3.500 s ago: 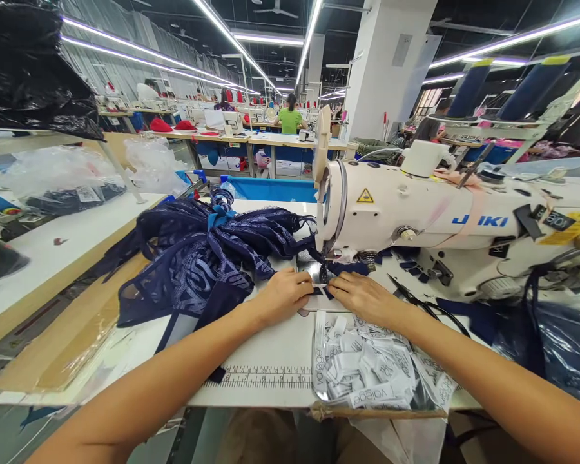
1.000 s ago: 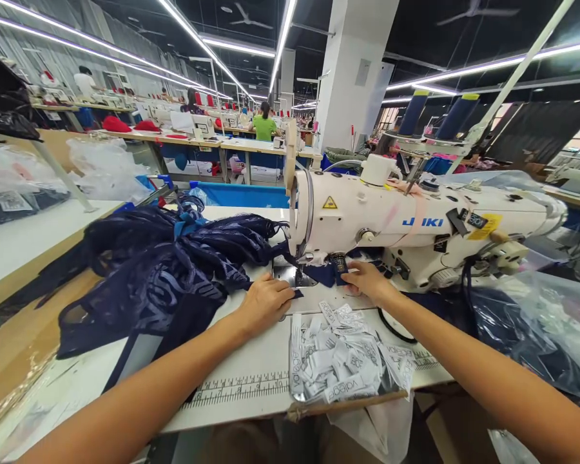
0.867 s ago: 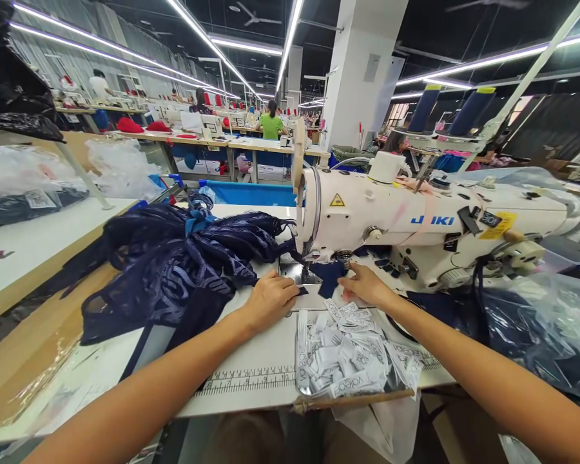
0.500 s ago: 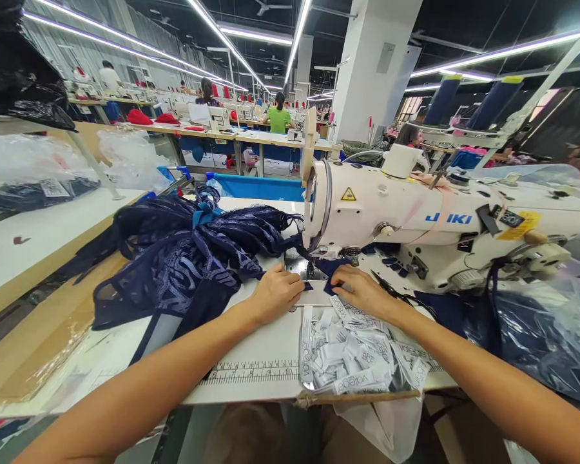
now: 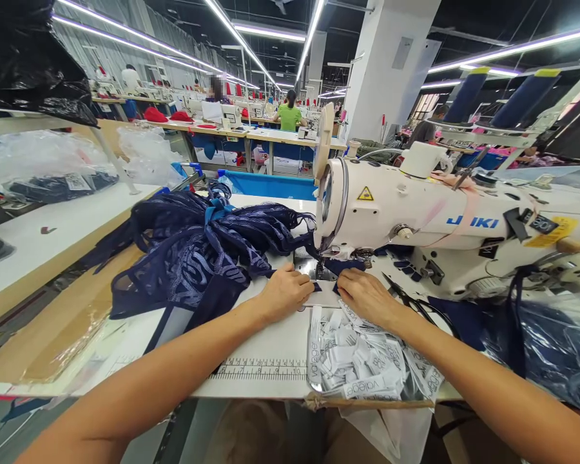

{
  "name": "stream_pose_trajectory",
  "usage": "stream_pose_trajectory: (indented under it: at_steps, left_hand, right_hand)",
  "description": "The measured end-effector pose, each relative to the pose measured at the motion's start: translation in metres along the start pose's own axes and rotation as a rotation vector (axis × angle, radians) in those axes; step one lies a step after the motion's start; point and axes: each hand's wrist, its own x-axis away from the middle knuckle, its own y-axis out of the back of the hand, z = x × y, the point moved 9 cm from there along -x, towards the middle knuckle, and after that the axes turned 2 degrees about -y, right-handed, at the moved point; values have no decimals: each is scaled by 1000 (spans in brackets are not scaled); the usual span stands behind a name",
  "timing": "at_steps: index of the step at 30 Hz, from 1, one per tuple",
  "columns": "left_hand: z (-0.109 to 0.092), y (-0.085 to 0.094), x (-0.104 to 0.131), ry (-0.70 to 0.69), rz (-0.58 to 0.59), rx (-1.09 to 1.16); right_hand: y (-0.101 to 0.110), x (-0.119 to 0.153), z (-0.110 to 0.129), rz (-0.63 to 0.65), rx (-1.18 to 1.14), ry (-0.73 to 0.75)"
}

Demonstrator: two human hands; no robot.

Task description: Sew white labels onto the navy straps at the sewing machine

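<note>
My left hand [image 5: 286,295] is closed, fingers bent down, on a narrow navy fabric strip [image 5: 318,287] whose end sticks out past the fingertips. To its right, my right hand [image 5: 367,298] pinches a navy fabric piece [image 5: 342,265], mostly covered by the fingers. A small gap separates the two fabric ends. Both hands rest just in front of the presser foot [image 5: 320,267] of a white sewing machine [image 5: 391,203]. Beside my left hand lies a bundle of navy lace garments [image 5: 188,258], tied with a blue strip [image 5: 217,211].
A tray of white printed labels [image 5: 357,361] sits at the table's front edge. Black-handled scissors [image 5: 410,299] lie right of my right hand. Plastic-bagged navy fabric [image 5: 555,335] is at far right. A ruler scale [image 5: 261,369] runs along the front. Other people work at machines farther back.
The view has swung slightly left, shifting the scene rightward. My right hand's fingers have come down over the navy piece, so less of it shows. The left hand keeps its hold.
</note>
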Motion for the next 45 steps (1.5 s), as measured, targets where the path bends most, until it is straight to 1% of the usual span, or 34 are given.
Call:
stream_pose_trajectory:
  at_steps: [2, 5, 8, 10, 13, 17, 21, 26, 30, 33, 35, 37, 40, 42, 45]
  left_hand:
    - [-2, -3, 0, -12, 20, -17]
    - [-5, -5, 0, -45, 49, -53]
    - [-9, -4, 0, -76, 66, -94]
    - [-11, -3, 0, -93, 64, -119]
    - [-17, -2, 0, -128, 66, -146]
    - [-23, -7, -2, -152, 105, -167]
    - [-27, -10, -3, -159, 146, -178]
    - [-29, -10, -5, -155, 161, -185]
    - [-30, -13, -5, -153, 198, -181]
    - [-32, -14, -6, -161, 209, -170]
    - [-33, -15, -6, -159, 221, -156]
    - [-33, -17, -7, -151, 246, -142]
    - [-30, -19, -8, -132, 284, -120]
    - [-25, -15, -7, -110, 290, -107]
    - [-13, -4, -1, -86, 277, -43]
  right_hand:
    - [0, -4, -3, -19, -55, -43]
    - [-4, -14, -7, -46, -266, -131]
    - [-15, -22, -10, -40, -488, -209]
    - [-23, -26, -11, -19, -588, -257]
    - [-31, -27, -12, 5, -671, -309]
    - [-30, -26, -14, -13, -695, -320]
    - [-26, -26, -11, -30, -658, -282]
    - [-23, -26, -9, -16, -628, -279]
    - [-21, -24, -9, 0, -626, -272]
    - [-19, -20, -6, 14, -670, -225]
    - [-15, -16, -1, 18, -644, -179]
    - [-11, -11, 8, 22, -522, -126]
    - [-7, -7, 26, 44, -227, -50]
    - [-7, -6, 35, 77, -62, -4]
    - [-10, -6, 43, 130, 40, 106]
